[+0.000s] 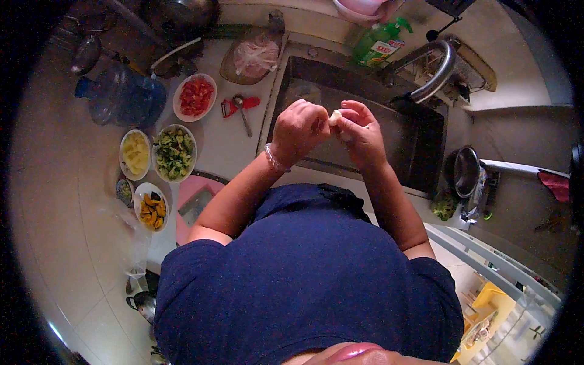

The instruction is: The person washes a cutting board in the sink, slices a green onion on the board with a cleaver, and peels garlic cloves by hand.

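1. A small pale piece (pixel 334 118) is pinched at a person's fingertips above the near part of a dark sink (pixel 395 146).
2. The right hand (pixel 361 130) grips the piece between thumb and forefinger, those two closed on it, the other fingers loosely bent and spread.
3. The left hand (pixel 301 126), a beaded bracelet (pixel 277 158) at its wrist, curls its fingers inward, their tips right beside the piece; whether they also grip it cannot be told.
4. Beyond the hands, a curved metal faucet (pixel 444 73) reaches over the sink, with a green pump bottle (pixel 372 52) at the far edge.
5. On the counter to the left, a spoon (pixel 243 115) lies across a red-handled peeler (pixel 230 107), near a tray (pixel 228 68) bearing a knotted plastic bag (pixel 252 56).
6. Farther left, four white dishes hold chopped red pieces (pixel 195 97), green pieces (pixel 174 152), pale yellow pieces (pixel 135 154) and orange pieces (pixel 152 211).
7. A blue-tinted water jug (pixel 128 96) lies behind the dishes; at right, a metal bowl (pixel 467 170) sits tilted beside the sink.
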A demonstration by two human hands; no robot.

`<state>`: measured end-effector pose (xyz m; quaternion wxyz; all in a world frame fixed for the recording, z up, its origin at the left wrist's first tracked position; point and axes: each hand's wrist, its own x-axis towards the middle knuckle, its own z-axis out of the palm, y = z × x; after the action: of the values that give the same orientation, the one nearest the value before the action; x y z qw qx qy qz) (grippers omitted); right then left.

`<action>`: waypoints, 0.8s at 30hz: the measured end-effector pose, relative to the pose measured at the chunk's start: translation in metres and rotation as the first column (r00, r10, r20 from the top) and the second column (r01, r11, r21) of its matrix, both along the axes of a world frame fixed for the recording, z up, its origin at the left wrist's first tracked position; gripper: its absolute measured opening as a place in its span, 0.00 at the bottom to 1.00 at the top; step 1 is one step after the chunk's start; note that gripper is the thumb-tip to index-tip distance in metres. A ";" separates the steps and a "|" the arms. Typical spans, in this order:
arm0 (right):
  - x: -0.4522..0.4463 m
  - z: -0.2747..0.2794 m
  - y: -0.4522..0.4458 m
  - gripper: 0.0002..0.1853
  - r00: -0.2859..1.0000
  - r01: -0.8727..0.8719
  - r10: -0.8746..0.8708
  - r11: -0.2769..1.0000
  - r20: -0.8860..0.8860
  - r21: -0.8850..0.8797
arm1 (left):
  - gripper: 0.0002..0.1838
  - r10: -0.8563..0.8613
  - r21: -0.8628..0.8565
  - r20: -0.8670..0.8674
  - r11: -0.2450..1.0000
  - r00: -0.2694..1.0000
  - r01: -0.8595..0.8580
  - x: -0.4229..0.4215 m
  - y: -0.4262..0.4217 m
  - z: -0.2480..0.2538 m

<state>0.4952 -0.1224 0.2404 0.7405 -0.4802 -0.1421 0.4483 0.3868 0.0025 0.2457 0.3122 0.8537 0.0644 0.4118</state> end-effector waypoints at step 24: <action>0.018 -0.038 -0.003 0.19 0.975 0.001 0.011 0.998 -0.222 0.058 | 0.10 -0.151 -0.469 -0.486 0.876 0.861 -0.112 0.004 0.024 -0.059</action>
<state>0.5132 -0.1258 0.2024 0.7641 -0.4052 -0.0727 0.4967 0.3911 0.0267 0.1864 0.4907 0.8271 0.2361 0.1393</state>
